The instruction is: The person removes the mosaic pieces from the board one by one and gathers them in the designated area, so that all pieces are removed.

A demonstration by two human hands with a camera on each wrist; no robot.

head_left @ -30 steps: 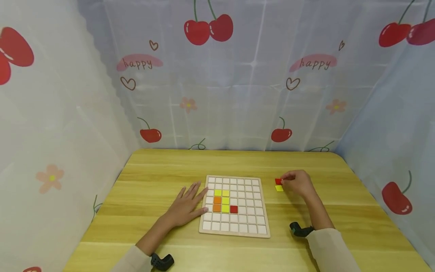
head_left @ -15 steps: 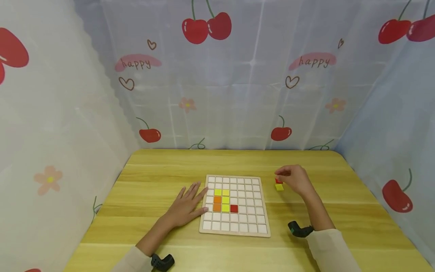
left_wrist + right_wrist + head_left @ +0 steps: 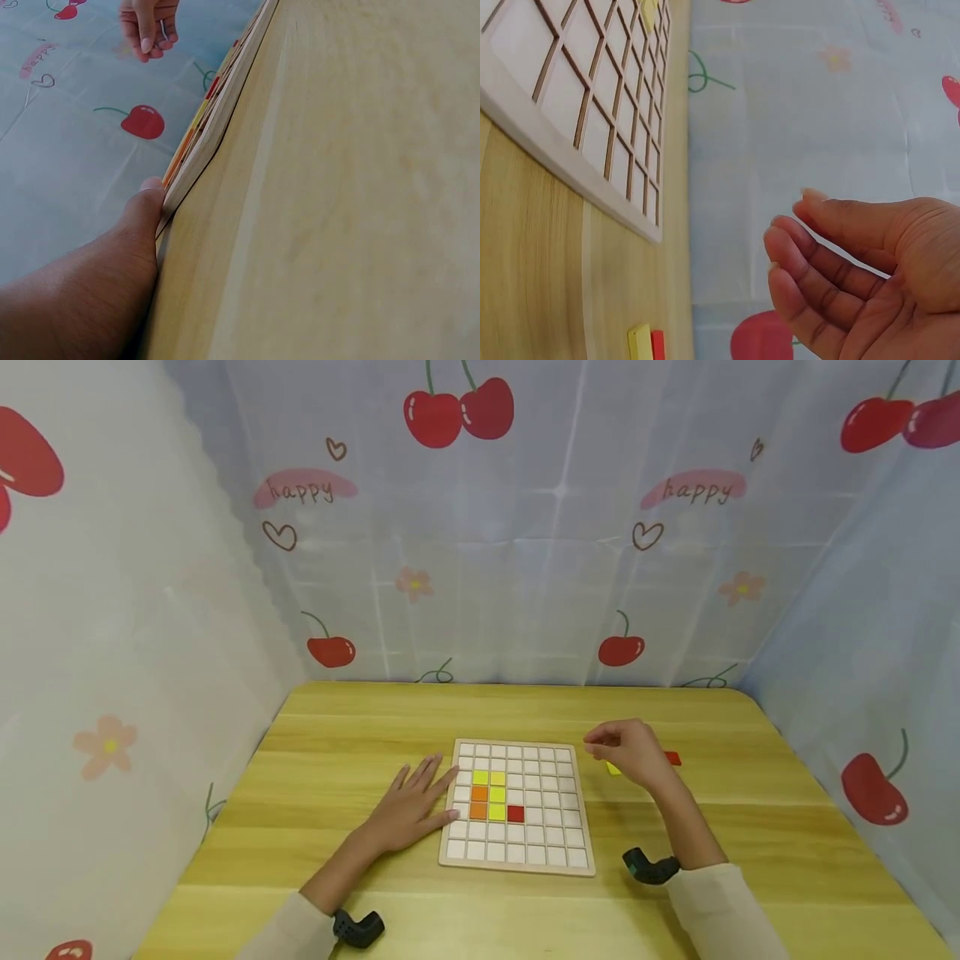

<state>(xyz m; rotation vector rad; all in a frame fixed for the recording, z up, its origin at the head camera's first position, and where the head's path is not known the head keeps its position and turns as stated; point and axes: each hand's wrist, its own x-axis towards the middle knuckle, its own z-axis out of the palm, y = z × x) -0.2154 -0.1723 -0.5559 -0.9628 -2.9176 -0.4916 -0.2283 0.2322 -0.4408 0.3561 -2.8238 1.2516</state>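
Note:
My left hand point(image 3: 405, 814) lies spread on the table, its thumb and a fingertip on the left edge of a wooden grid board point(image 3: 517, 870). In the left wrist view its thumb point(image 3: 146, 210) meets the board's rim. Set in the cells are yellow tiles point(image 3: 497, 794), orange tiles point(image 3: 478, 811) and one red tile point(image 3: 515, 814). My right hand point(image 3: 630, 753) hovers right of the board's far corner, fingers loosely bent. In the right wrist view a gap shows between thumb and fingers point(image 3: 802, 292), with no tile visible there. A loose yellow tile point(image 3: 612, 768) is partly hidden under it.
Another loose red tile point(image 3: 673, 758) lies on the table point(image 3: 697, 718) behind the right wrist. The right wrist view shows a yellow tile point(image 3: 640, 342) beside a red one point(image 3: 658, 345). Cherry-printed curtains point(image 3: 517, 585) stand at the back and both sides.
My right hand has moved left and away from the loose tiles toward the board. A red tile behind the wrist has come into sight. My left hand stays in place.

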